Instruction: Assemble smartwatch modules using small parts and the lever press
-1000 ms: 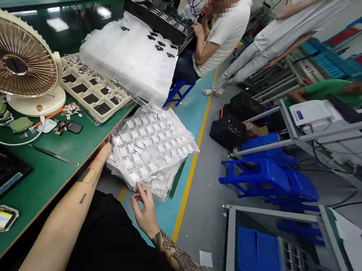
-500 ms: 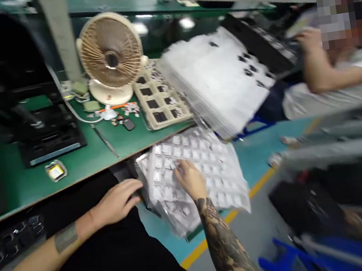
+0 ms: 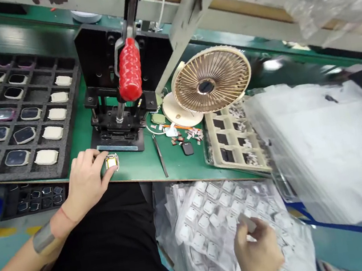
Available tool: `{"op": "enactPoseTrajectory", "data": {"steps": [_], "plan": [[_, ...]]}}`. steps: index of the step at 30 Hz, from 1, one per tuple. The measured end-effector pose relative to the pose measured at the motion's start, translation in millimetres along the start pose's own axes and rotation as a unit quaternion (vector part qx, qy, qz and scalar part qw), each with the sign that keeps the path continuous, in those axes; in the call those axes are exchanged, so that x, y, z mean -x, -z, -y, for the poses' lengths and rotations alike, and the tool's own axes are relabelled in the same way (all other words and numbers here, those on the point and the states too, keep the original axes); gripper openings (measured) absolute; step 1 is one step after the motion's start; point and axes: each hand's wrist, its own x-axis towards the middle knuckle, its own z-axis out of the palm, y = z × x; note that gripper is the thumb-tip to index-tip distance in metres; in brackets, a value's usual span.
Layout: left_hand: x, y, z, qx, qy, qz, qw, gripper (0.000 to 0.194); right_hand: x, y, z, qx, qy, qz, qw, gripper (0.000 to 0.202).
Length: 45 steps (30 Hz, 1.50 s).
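My left hand rests on the green bench, fingertips pinching a small square part with a yellow centre just in front of the black press with its red handle. My right hand is low at the bottom edge, over a stack of clear blister trays filled with small white parts. It holds one small white piece between its fingertips.
A black foam tray of watch cases lies at left. A beige desk fan, a beige tray, tweezers and small loose parts sit right of the press. Stacked white trays fill the right.
The view swung left from the aisle to the bench. My left hand moved from beside the blister trays up to the small part; my right hand lifted a white piece from the tray.
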Motion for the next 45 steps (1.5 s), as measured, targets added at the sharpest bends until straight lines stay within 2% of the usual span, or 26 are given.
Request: {"op": "enactPoseTrajectory", "data": {"steps": [3, 5, 7, 9, 11, 13, 16, 18, 21, 24, 29, 32, 35, 38, 41, 43, 45], "plan": [[7, 1.7, -4, 0.157, 0.045, 0.015, 0.986, 0.02, -15, 20, 42, -0.069, 0.041, -0.079, 0.994, 0.038], [6, 3.9, -6, 0.286, 0.097, 0.019, 0.953, 0.016, -29, 26, 87, -0.135, 0.066, -0.115, 0.982, 0.034], [-2, 4.5, -9, 0.401, 0.138, 0.024, 0.905, 0.029, -45, 27, 140, -0.243, 0.091, -0.14, 0.956, 0.027], [-15, 2.7, -14, 0.499, 0.16, 0.03, 0.852, 0.041, -60, 22, 194, -0.349, 0.111, -0.093, 0.926, 0.029], [-30, -0.8, -18, 0.573, 0.179, 0.037, 0.799, 0.04, -72, 16, 244, -0.438, 0.158, -0.01, 0.885, 0.04], [-40, -5.0, -21, 0.62, 0.207, 0.04, 0.756, 0.038, -80, 9, 287, -0.486, 0.228, 0.044, 0.843, 0.049], [-45, -11.0, -22, 0.653, 0.234, 0.031, 0.72, 0.045, -82, -2, 334, -0.506, 0.308, 0.045, 0.804, 0.054], [-41, -13.2, -20, 0.664, 0.232, 0.025, 0.711, 0.048, -80, -9, 353, -0.521, 0.319, 0.044, 0.791, 0.052], [-33, -13.0, -14, 0.674, 0.204, 0.035, 0.709, 0.047, -76, -17, 367, -0.524, 0.304, 0.068, 0.793, 0.047], [-30, -11.2, -9, 0.678, 0.172, 0.054, 0.713, 0.05, -75, -21, 370, -0.508, 0.306, 0.091, 0.8, 0.048], [-37, -10.0, -11, 0.705, 0.189, 0.024, 0.683, 0.035, -75, -22, 368, -0.505, 0.325, 0.132, 0.789, 0.052], [-40, -9.9, -13, 0.718, 0.191, 0.026, 0.669, 0.024, -73, -24, 365, -0.52, 0.267, 0.14, 0.799, 0.054], [-38, -11.2, -11, 0.729, 0.175, 0.037, 0.661, 0.037, -74, -26, 363, -0.542, 0.226, 0.183, 0.789, 0.034], [-34, -12.4, -8, 0.699, 0.159, 0.043, 0.696, 0.042, -78, -26, 363, -0.542, 0.227, 0.201, 0.784, 0.013], [-31, -10.4, -6, 0.643, 0.126, 0.038, 0.755, 0.034, -81, -23, 364, -0.528, 0.239, 0.197, 0.791, 0.013], [-29, -8.1, -7, 0.589, 0.091, 0.012, 0.803, 0.033, -81, -19, 366, -0.529, 0.252, 0.203, 0.784, 0.015], [-25, -7.3, -9, 0.528, 0.047, -0.039, 0.847, 0.037, -79, -15, 368, -0.542, 0.254, 0.21, 0.773, 0.015]]}}
